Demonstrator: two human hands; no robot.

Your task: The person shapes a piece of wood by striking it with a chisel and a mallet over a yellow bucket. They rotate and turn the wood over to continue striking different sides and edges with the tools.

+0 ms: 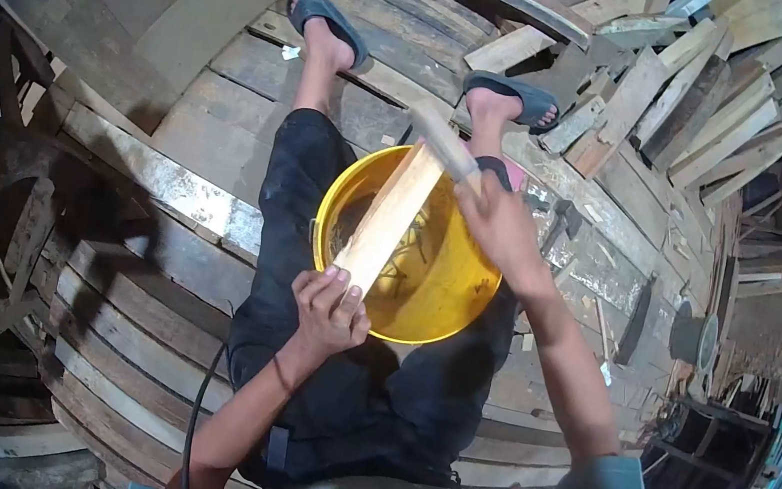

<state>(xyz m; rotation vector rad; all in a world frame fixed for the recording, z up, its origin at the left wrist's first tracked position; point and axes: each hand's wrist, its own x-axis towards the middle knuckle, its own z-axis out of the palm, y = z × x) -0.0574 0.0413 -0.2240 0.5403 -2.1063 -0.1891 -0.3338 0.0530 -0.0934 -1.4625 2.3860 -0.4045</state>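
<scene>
A pale wooden block (395, 215) slants across the top of a yellow bucket (459, 300) between my legs. My left hand (330, 311) is closed around the block's near end. My right hand (505, 226) grips the handle of a short machete (446, 144), whose broad blade is smeared by motion. That blade overlaps the far end of the block in this view. Inside the bucket, dark thin pieces lie at the bottom, partly hidden under the block.
A hammer-like tool (564, 220) and a dark blade (638, 320) lie on the plank floor at right. Piled wood offcuts (685, 106) fill the far right. Stacked planks (144, 339) and a curved wooden piece (10, 152) stand at left. A black cable (199, 408) runs beside my left arm.
</scene>
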